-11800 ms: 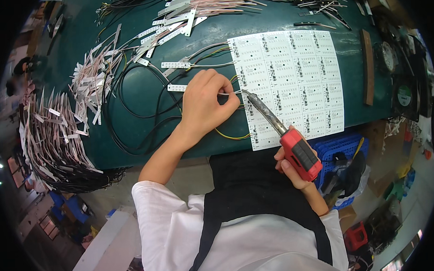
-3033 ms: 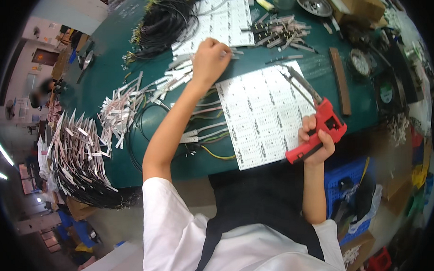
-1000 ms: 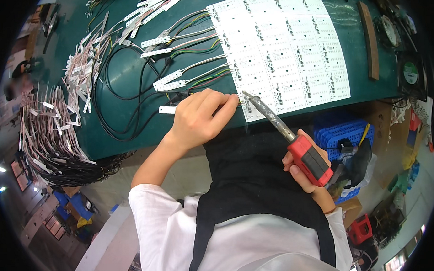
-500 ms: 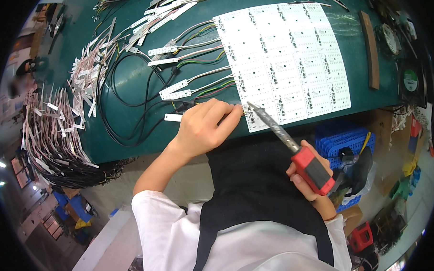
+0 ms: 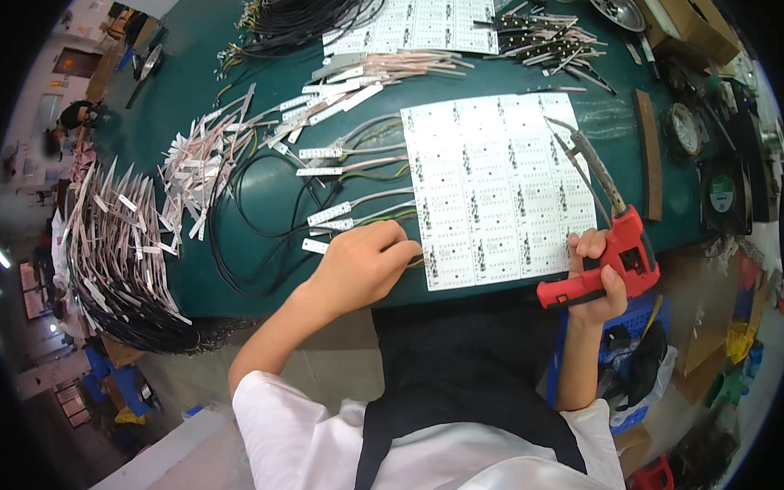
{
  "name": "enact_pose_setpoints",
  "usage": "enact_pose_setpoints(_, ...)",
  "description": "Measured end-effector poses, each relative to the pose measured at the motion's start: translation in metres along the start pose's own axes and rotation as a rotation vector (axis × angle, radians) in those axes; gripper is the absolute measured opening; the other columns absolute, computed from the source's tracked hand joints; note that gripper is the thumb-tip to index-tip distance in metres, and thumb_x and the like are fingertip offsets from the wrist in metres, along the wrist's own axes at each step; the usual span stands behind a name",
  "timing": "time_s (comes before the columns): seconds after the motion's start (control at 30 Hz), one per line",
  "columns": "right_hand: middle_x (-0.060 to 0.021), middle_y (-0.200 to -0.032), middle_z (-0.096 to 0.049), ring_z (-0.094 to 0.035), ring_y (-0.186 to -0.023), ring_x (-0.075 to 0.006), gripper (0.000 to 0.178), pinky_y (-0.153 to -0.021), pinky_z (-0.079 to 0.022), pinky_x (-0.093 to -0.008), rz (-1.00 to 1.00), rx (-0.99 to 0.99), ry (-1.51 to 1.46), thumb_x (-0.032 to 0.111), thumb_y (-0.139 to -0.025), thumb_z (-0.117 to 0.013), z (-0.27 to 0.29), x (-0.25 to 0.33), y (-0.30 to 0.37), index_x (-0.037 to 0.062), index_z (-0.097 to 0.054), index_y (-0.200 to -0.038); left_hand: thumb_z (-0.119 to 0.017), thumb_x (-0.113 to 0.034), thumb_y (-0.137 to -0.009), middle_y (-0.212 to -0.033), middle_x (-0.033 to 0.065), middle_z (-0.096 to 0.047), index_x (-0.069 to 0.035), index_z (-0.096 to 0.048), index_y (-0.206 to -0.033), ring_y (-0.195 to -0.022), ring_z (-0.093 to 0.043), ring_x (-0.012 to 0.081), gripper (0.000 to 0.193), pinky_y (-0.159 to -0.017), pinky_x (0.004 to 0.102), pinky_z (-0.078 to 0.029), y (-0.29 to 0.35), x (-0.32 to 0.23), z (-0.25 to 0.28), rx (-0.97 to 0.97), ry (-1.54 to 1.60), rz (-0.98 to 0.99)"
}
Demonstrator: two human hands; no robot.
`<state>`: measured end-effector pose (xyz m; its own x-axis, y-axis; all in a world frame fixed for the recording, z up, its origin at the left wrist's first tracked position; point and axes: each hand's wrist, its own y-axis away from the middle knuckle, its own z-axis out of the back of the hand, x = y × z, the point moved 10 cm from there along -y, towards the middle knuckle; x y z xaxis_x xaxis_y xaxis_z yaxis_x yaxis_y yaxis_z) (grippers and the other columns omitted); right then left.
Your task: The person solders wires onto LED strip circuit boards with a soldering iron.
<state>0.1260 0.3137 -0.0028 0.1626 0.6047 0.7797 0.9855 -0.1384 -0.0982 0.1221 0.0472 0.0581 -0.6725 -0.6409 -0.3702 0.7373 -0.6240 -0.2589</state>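
Note:
A white panel of circuit boards (image 5: 487, 190) lies on the green table, with pairs of thin wires (image 5: 376, 163) running off its left edge. Beside its near left corner, my left hand (image 5: 362, 263) is closed with the fingertips pinched at a thin wire (image 5: 416, 262); the fingers partly hide it. My right hand (image 5: 597, 277) grips a red soldering gun (image 5: 627, 252) by its handle, right of the panel. The gun's metal barrel and thin feed tube point away from me, over the panel's right side. White strip boards (image 5: 329, 214) sit at the wires' left ends.
Black cables (image 5: 224, 251) loop left of the panel. Piles of white strips with wires (image 5: 115, 237) cover the table's left side. A second white panel (image 5: 440, 19) and a black cable bundle (image 5: 315, 19) lie at the back. A wooden bar (image 5: 648, 154) and a solder spool (image 5: 725, 194) are at right.
The soldering gun has swung up and right, its tip leaving the panel's near left corner. My left hand stays by that corner. The view now takes in more of the table's far side.

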Motion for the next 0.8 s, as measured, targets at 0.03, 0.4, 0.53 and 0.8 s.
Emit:
enact_pose_setpoints(0.03,-0.0087,-0.088,-0.051,-0.050,-0.089,-0.0196,0.051,-0.099,-0.038,-0.0397,-0.004,-0.015,-0.065,0.021,-0.076,-0.060,0.005,-0.006,-0.003,-0.0050,-0.045,-0.118,-0.067,-0.005,-0.076,-0.077,0.0057,-0.058,-0.007,-0.065,-0.086,-0.069,-0.059,0.0230,0.011,-0.058,0.0332,-0.049,-0.007,0.007,0.003,0.040,0.080,0.026)
enact_pose_setpoints(0.4,-0.0095,-0.087,-0.052,-0.050,-0.087,-0.0210,0.049,-0.102,-0.036,-0.0407,0.052,0.028,0.087,0.022,-0.075,-0.057,0.001,-0.006,-0.003,-0.0047,-0.047,-0.114,-0.069,-0.012,-0.078,-0.084,0.0047,-0.058,-0.010,-0.064,-0.084,-0.082,-0.060,0.0250,0.009,-0.070,0.0358,-0.049,-0.110,0.133,0.023,-0.292,-0.466,-0.008)
enact_pose_setpoints(0.53,-0.0102,-0.087,-0.051,-0.050,-0.088,-0.0214,0.047,-0.102,-0.036,-0.0411,0.060,0.044,0.136,0.022,-0.075,-0.057,-0.001,-0.004,-0.004,-0.0042,-0.047,-0.114,-0.069,-0.014,-0.078,-0.083,0.0020,-0.058,-0.012,-0.063,-0.082,-0.082,-0.060,0.0222,0.007,-0.070,0.0334,-0.050,-0.117,0.136,0.014,-0.272,-0.615,-0.088)
enact_pose_setpoints(0.8,-0.0099,-0.090,-0.051,-0.049,-0.090,-0.0205,0.046,-0.102,-0.036,-0.0425,0.088,0.064,0.117,0.024,-0.077,-0.057,0.001,0.000,-0.003,-0.0042,-0.048,-0.112,-0.061,-0.007,-0.092,-0.084,0.0014,-0.062,-0.001,-0.061,-0.093,-0.073,-0.058,0.0099,0.006,-0.066,0.0235,-0.047,-0.094,0.183,0.101,-0.839,0.192,0.236)
